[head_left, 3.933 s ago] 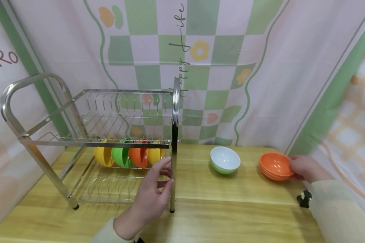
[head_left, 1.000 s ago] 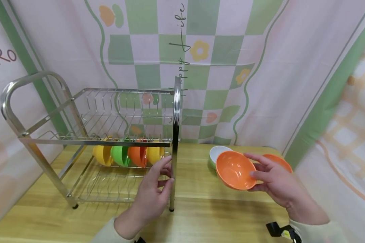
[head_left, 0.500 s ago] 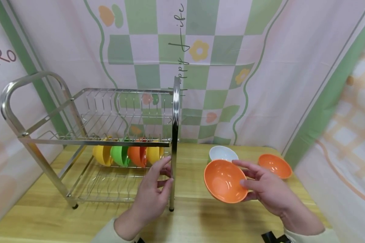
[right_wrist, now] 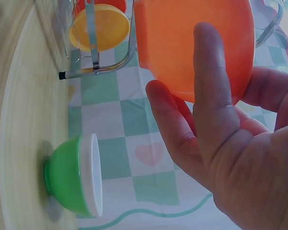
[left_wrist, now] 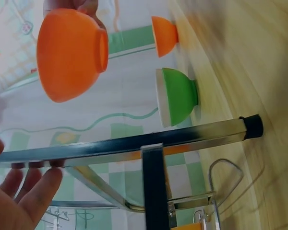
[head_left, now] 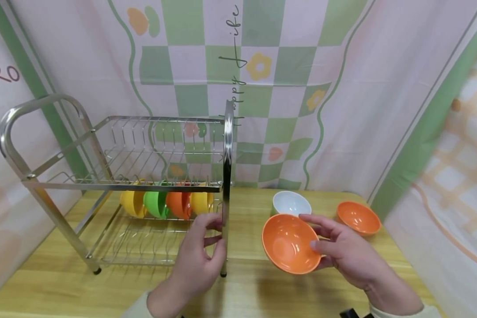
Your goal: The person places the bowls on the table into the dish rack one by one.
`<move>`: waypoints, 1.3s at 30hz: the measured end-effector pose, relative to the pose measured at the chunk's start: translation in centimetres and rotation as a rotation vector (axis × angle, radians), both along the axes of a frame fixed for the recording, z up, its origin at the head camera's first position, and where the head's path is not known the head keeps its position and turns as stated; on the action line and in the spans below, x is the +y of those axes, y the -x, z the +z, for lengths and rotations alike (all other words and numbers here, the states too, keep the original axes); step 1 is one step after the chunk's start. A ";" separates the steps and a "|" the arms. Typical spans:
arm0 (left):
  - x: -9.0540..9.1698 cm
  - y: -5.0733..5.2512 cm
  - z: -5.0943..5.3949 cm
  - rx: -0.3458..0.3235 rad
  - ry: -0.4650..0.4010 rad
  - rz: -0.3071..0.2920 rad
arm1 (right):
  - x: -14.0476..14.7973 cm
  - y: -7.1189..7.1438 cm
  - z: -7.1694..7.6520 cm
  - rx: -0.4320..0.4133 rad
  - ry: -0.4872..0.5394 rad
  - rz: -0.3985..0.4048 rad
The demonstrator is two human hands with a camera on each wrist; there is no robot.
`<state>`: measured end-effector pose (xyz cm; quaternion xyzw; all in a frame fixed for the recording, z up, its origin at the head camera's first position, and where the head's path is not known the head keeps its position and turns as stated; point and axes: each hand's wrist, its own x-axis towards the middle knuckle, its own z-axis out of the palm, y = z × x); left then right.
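Observation:
My right hand holds an orange bowl by its right side, thumb near the rim and fingers behind. The bowl hangs above the table, tilted with its inside toward the head camera. In the right wrist view the fingers spread over its outer wall. My left hand grips the right front post of a metal dish rack; in the left wrist view the post passes between thumb and fingers. Behind the held bowl stands a green bowl with a white inside, partly hidden; another orange bowl sits to the right.
On the rack's lower tier several bowls stand on edge in a row: yellow, green, orange and another yellow one. The upper tier is bare wire. A printed curtain hangs behind the wooden table.
My right hand has lifted the upper orange bowl off the other orange one and brought it left and nearer. My left hand stays at the post, its index finger now lower and more bent.

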<state>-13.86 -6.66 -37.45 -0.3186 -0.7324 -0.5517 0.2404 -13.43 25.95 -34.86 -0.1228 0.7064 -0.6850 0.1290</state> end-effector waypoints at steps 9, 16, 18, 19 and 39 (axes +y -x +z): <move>-0.1 -0.4 -0.1 0.113 -0.069 0.048 | 0.1 -0.3 -0.1 0.023 0.027 0.048; 0.3 -1.0 -0.7 0.091 -0.011 -0.109 | -0.4 -0.8 0.2 0.017 0.020 0.073; 0.4 -1.4 -0.6 0.030 0.022 -0.158 | -0.7 -1.0 0.3 0.013 0.023 0.088; 0.4 -1.6 -0.5 -0.011 0.041 -0.179 | -0.8 -1.2 0.3 0.011 0.026 0.096; 1.1 -3.1 0.4 -0.495 -0.050 -0.532 | -2.7 -2.5 0.9 0.004 0.007 0.154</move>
